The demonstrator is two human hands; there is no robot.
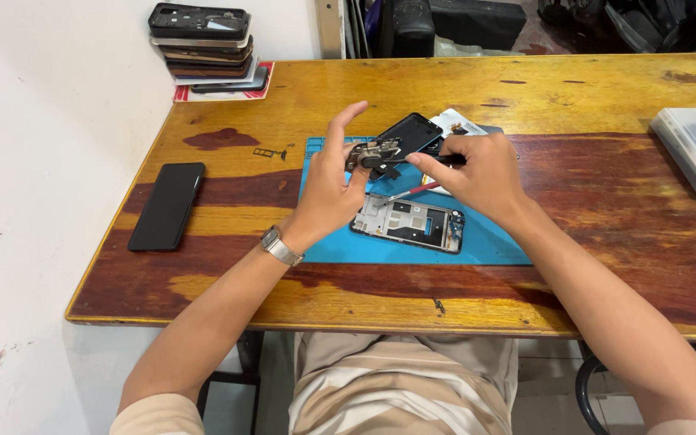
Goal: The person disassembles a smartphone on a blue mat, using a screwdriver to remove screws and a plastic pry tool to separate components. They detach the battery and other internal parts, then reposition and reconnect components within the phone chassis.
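From my feed, my left hand (328,189) is pinched on a small dark phone part (374,153), holding it up over the far end of the blue mat (485,246), and my right hand (481,173) is closed on a thin black tool (412,160) whose tip touches that part. The opened phone frame (409,222) lies on the mat just below both hands, toward the bench's near edge. A black phone (167,205) sits by the left edge, and a stack of phones (203,44) fills the far left corner.

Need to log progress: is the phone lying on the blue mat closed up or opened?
Opened. The phone on the blue mat has no back cover, so its inner frame and parts show.
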